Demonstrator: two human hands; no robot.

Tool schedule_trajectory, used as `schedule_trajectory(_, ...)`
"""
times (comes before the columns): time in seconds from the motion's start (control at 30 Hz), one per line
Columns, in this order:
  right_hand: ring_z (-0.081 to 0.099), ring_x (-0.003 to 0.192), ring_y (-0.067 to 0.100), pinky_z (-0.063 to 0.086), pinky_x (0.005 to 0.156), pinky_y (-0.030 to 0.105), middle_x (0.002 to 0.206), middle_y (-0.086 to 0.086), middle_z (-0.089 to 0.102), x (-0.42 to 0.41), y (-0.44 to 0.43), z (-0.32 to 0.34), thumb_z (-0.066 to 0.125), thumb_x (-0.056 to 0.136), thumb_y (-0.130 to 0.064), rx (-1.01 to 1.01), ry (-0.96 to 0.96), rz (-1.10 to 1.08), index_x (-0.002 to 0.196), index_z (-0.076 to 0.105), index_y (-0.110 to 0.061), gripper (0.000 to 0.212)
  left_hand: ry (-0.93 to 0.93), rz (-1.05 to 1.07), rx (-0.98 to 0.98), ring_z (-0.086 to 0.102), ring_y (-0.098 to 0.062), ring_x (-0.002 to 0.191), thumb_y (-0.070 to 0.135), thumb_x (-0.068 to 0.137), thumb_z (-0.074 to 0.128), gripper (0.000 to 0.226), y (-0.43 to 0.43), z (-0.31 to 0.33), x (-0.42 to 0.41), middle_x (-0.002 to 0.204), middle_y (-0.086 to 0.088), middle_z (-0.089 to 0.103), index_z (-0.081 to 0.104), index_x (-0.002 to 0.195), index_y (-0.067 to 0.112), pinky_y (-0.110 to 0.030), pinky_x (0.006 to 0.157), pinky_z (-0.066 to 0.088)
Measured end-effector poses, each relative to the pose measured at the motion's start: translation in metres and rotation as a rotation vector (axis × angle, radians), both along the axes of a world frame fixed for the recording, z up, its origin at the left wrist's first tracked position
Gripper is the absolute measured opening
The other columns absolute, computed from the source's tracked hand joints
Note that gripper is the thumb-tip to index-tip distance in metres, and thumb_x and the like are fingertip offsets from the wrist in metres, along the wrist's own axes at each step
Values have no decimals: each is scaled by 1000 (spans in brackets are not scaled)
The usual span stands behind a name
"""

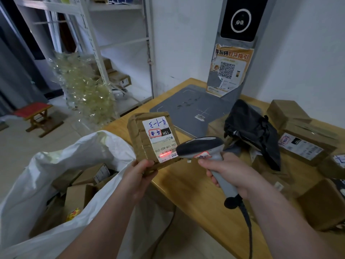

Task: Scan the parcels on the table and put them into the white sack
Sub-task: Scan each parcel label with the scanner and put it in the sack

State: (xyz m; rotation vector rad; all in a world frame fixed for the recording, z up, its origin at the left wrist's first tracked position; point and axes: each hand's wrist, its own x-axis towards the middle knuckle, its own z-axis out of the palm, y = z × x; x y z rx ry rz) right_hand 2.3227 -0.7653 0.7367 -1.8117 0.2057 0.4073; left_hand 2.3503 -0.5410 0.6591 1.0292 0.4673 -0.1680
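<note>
Your left hand (139, 171) pinches one flat parcel (136, 131) by its near corner, over the table (196, 193) edge beside the one white sack (28, 184). Your right hand (229, 172) grips one scanner (201, 146), its red line on the label (158, 131)

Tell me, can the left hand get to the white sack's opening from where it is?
Probably yes. The left hand grips the cardboard parcel just beside the white sack, whose mouth gapes open toward it. Nothing stands between them, and the boxes inside lie low.

Red stool (33, 109) near white shelving (123, 42)
</note>
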Motion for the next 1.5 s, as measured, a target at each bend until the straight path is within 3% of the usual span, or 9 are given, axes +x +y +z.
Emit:
schedule_trajectory(0.37, 51, 52, 11, 44, 51, 25, 65, 2, 57, 15, 24, -3, 70, 87, -24, 1, 11, 63, 89, 63, -11, 15, 14, 50, 8, 61, -24, 110, -4, 91, 50, 34, 21, -1, -2, 109, -14, 67, 51, 125, -1, -36, 94, 49)
schedule_trajectory(0.53, 52, 55, 13, 44, 53, 27, 64, 2, 57, 22, 45, -7, 70, 87, -23, 8, 14, 120, 90, 64, -10, 15, 18, 101, 106, 68, -24, 99, -3, 88, 55, 32, 53, -6, -5, 112, -17, 68, 54, 120, 0, -31, 78, 55)
schedule_trajectory(0.63, 51, 56, 13, 43, 53, 26, 65, 2, 56, 27, 61, -9, 69, 88, -22, 16, 35, 173, 91, 62, -10, 14, 19, 226, 197, 68, -29, 101, 5, 80, 68, 47, 92, -6, -6, 114, -17, 68, 52, 124, 2, -44, 90, 54)
schedule_trajectory(0.77, 53, 57, 12, 45, 55, 26, 67, 2, 58, 32, 81, -14, 69, 88, -22, 9, 50, 228, 90, 64, -11, 12, 135, 455, 609, 66, -27, 100, 36, 36, 81, 89, 155, -20, -13, 116, -9, 63, 53, 119, 16, -47, 85, 57)
schedule_trajectory(0.9, 54, 58, 13, 46, 55, 27, 68, 3, 60, 36, 99, -22, 68, 88, -22, -11, 66, 259, 90, 64, -12, 11, 344, 528, 1037, 52, -33, 111, 28, 49, 86, 90, 178, -11, -30, 128, -17, 47, 46, 126, 6, -45, 91, 49)
schedule_trajectory(1.0, 54, 59, 14, 46, 55, 26, 69, 3, 60, 38, 111, -27, 68, 88, -23, -26, 75, 282, 91, 64, -12, 12, 446, 439, 1235, 46, -38, 115, 20, 61, 85, 86, 189, -18, -37, 135, -20, 33, 39, 132, 3, -47, 96, 44)
schedule_trajectory(1.23, 54, 60, 14, 46, 58, 27, 70, 3, 59, 38, 123, -33, 67, 88, -23, -51, 86, 316, 93, 64, -11, 14, 520, -273, 1404, 51, -34, 120, 24, 86, 64, 57, 198, -45, -34, 133, -17, 53, 47, 138, 9, -42, 99, 44)
schedule_trajectory(1.37, 55, 62, 14, 47, 60, 28, 72, 4, 60, 37, 115, -34, 67, 88, -23, -51, 74, 295, 94, 64, -12, 13, 384, -280, 1367, 57, -28, 116, 12, 91, 55, 45, 186, -45, -25, 133, -12, 57, 53, 136, 14, -32, 91, 48)
schedule_trajectory(1.5, 55, 60, 13, 46, 56, 25, 72, 4, 60, 34, 98, -37, 68, 88, -22, -44, 71, 226, 91, 64, -13, 11, 266, -403, 1388, 61, -25, 93, 12, 89, 51, 25, 156, -34, -8, 106, -8, 66, 66, 109, 16, -32, 74, 52)
